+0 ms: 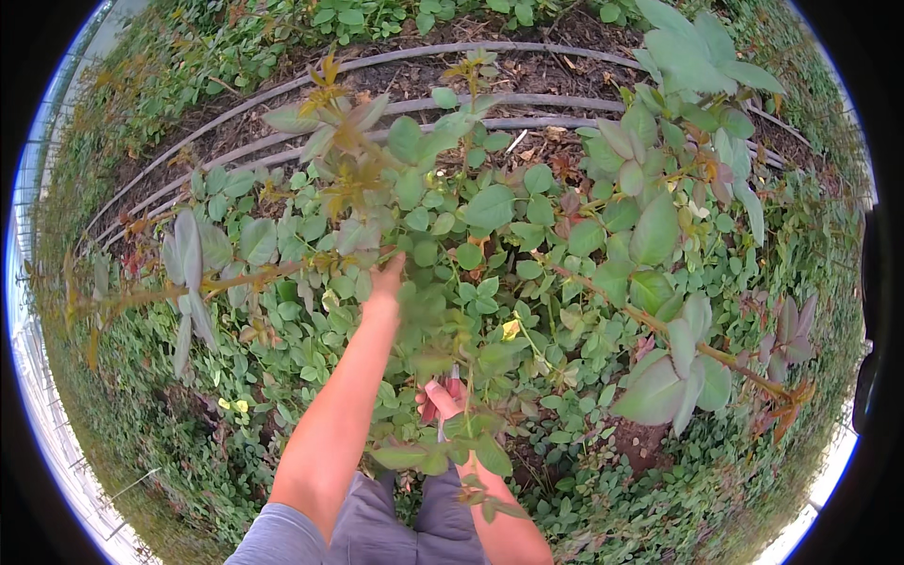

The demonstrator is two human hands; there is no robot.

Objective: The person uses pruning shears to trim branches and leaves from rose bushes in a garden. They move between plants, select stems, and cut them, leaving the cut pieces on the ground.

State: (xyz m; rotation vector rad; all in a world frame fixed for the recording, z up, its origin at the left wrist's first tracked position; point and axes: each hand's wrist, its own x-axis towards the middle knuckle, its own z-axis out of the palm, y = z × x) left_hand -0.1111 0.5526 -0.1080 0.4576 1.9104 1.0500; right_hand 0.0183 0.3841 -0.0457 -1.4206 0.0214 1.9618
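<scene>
Dense rose bushes surround both hands. My left hand (388,274) reaches forward into the foliage near the middle; leaves cover its fingertips, so what it touches cannot be told. Nearer my body, my right hand (443,401) is closed around red-handled pruning shears (450,385), whose blades point forward and are partly hidden by leaves. A long rose stem (240,280) spans the left side, and a thick reddish stem (664,326) runs across the right. A yellow rosebud (510,330) stands forward and to the right of my right hand.
Several grey irrigation hoses (508,48) curve over mulched soil (424,78) beyond the bushes. More rose foliage (233,42) grows past them. Leafy shoots (692,53) rise close to the camera at upper right. Bare soil (639,441) shows at lower right.
</scene>
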